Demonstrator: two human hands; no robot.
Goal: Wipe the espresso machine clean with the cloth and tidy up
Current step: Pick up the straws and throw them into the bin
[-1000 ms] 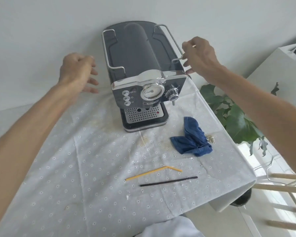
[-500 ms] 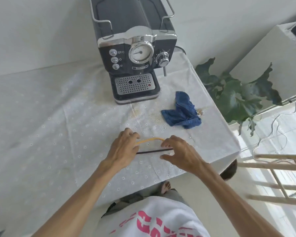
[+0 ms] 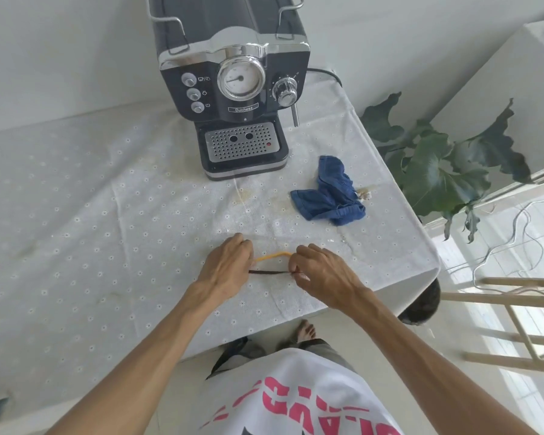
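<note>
Your left hand (image 3: 225,266) and right hand (image 3: 321,273), mid-frame, each pinch an end of the black straw (image 3: 269,272); yellow straw (image 3: 272,255) lies just beyond. Looks like tidying first. Cloth (image 3: 328,196) sits untouched at centre right, espresso machine (image 3: 233,86) top centre. Stained tablecloth (image 3: 107,199); plant (image 3: 446,164) at right.

- Table (image 3: 76,246) — draped in a white cloth with small flower dots; brownish stains show in front of the machine and near the blue cloth.
- Espresso machine (image 3: 233,89): stands upright at the far edge, drip grille toward the viewer.
- Blue cloth (image 3: 330,196): crumpled, lying to the right of the machine, apart from it.
- Yellow straw (image 3: 274,255) and black straw (image 3: 269,272) — lying side by side near the front edge, ends hidden under two hands.
</note>
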